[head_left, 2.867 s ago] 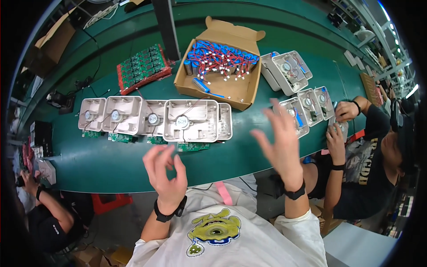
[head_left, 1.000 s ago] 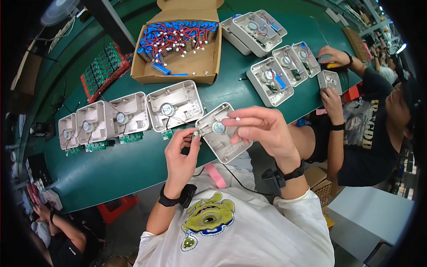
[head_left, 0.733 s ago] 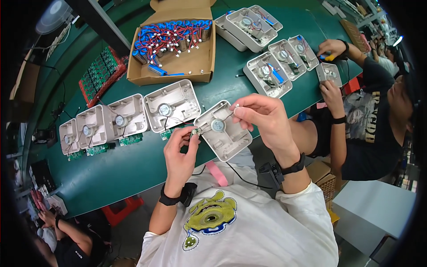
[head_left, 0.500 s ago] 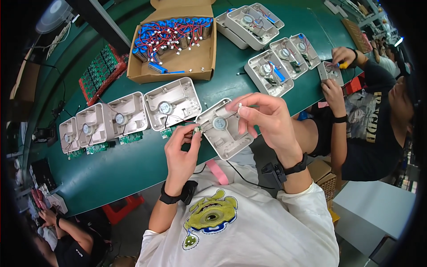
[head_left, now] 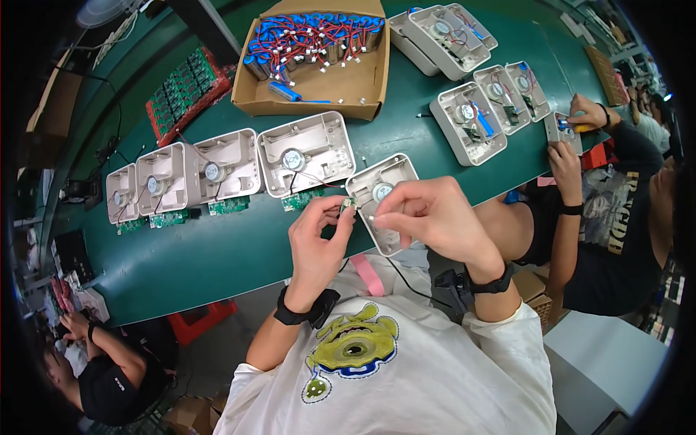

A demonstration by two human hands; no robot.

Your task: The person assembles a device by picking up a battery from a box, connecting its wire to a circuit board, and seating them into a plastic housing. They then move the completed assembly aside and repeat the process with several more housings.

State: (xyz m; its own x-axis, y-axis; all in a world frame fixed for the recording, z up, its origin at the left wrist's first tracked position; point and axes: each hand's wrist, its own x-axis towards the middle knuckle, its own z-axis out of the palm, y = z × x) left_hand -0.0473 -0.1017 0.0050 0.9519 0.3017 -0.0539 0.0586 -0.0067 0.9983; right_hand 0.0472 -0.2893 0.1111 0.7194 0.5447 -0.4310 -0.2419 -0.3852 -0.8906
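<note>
My left hand (head_left: 316, 235) pinches a small green circuit board (head_left: 349, 203) between thumb and fingers. Close beside it, my right hand (head_left: 435, 221) is closed on a small white connector (head_left: 370, 217), its tip pointing at the board with a small gap between. Under both hands lies an off-white plastic housing (head_left: 392, 242) near the table's front edge. The round speaker (head_left: 382, 191) inside it is partly covered by my right fingers. Most of the board is hidden by my left fingers.
A row of similar housings (head_left: 308, 148) with green boards stretches left. A cardboard box (head_left: 312, 109) of blue wired batteries stands behind. Filled housings (head_left: 467, 123) sit at the right. On the right, a co-worker's hand (head_left: 565, 170) holds a housing. Green boards (head_left: 190, 90) lie on red wrap.
My right hand has come down and left with the connector, close to the board in my left hand. The whole view has shifted, so the table items appear further right.
</note>
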